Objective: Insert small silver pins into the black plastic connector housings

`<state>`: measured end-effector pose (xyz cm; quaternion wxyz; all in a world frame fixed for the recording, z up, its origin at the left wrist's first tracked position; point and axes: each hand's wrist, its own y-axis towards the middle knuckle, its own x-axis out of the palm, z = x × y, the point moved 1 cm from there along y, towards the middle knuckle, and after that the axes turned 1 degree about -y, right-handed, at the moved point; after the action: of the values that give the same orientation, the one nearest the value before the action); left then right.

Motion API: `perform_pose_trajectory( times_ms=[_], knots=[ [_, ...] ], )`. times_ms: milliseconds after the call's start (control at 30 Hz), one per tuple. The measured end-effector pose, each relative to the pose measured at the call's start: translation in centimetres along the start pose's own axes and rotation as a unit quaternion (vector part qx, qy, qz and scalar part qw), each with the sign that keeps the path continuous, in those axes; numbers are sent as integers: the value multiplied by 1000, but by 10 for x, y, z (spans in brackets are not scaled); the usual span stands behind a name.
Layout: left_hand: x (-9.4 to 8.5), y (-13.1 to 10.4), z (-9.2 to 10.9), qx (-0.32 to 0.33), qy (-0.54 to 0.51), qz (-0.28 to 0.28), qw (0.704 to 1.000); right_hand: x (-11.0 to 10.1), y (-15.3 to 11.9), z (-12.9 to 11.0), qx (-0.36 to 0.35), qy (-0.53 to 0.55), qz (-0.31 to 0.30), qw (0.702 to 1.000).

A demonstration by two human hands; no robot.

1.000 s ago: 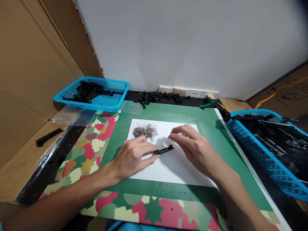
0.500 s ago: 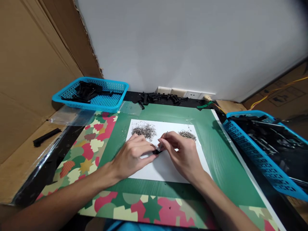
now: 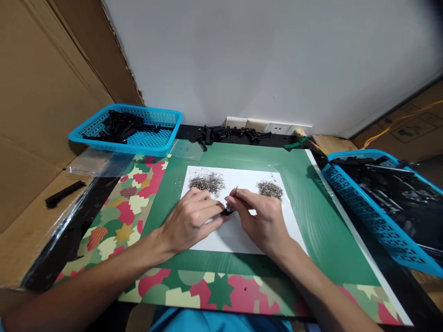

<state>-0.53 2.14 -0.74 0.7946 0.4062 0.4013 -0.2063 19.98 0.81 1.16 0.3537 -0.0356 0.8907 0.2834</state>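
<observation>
Over a white sheet of paper (image 3: 221, 242), my left hand (image 3: 194, 219) is closed, thumb and fingers pinching a small black plastic part (image 3: 226, 212), most of it hidden. My right hand (image 3: 261, 216) is closed on a thin metal tool (image 3: 236, 191); its upper end sticks out above the fingers and its lower end meets the black part. Whether the tool is a pair of tweezers I cannot tell. Beyond the left hand lies a pile of tiny metal pieces (image 3: 207, 182), and beyond the right hand a smaller pile (image 3: 270, 189).
A blue basket (image 3: 145, 147) with black parts stands back left, another blue basket (image 3: 374, 226) at right. Loose black parts (image 3: 216, 133) lie along the wall below power sockets (image 3: 278, 128). One black piece (image 3: 65, 194) rests on cardboard at left. Green board (image 3: 332, 230) surrounds the paper.
The view has shifted slightly. Both hands stay together over the paper, and the right fingers and tool have tilted a little at the black part.
</observation>
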Motion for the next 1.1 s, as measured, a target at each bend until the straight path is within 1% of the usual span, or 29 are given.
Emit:
perform_pose_trajectory(
  times_ms=[167,333,433,533,633,700,767,867,967,1033,1100],
  knots=[
    [-1,0,1,-7,6,-10,1000,-1,1,0,-10,5,-8,1000],
    [0,0,0,-27,-20,-19,999,2,-1,1,-18,9,-11,1000],
    [1,-1,-1,-26,-31,-8,999,4,-4,-1,-31,6,-1,999],
    [1,0,-2,-22,-41,22,999,-3,-2,-3,-15,40,32,999],
    [-2,2,-1,-26,-54,80,995,-21,2,-2,23,67,97,993],
    [-5,3,1,-19,-57,115,992,-36,2,0,43,46,123,990],
    [-7,3,4,-12,-59,141,988,-49,-2,2,47,14,115,992],
    [-9,3,8,3,-70,157,985,-60,-15,4,55,4,73,996],
    [-9,3,11,7,-75,155,985,-63,-30,3,86,16,39,995],
    [-9,3,12,8,-74,154,985,-64,-37,4,102,13,30,994],
    [-9,3,14,15,-76,152,985,-63,-41,5,103,6,23,994]
  ],
)
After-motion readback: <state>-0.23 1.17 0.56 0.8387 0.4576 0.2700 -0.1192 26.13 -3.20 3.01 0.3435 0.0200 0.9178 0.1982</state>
